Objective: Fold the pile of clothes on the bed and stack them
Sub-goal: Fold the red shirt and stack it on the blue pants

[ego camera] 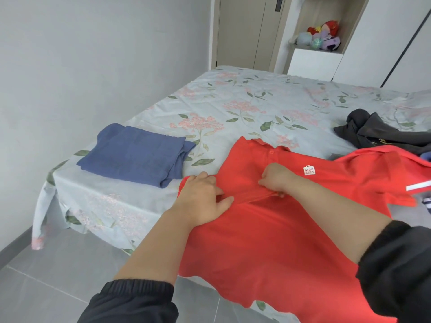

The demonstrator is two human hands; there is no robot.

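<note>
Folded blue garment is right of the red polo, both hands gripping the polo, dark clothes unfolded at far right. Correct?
One error. The head view shows the folded blue garment to the left of the red polo, not the right. The rest holds: the left hand and the right hand both grip the polo, and the dark clothes lie unfolded at far right.

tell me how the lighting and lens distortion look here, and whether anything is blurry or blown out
Head view: soft, even light, no glare, only a faint shadow under the folded blue garment; the wide-angle lens leans the white wardrobe panels at right; the red polo shirt is so saturated its weave looks smeared; the colourful plush toys on the far shelf look soft.
</note>
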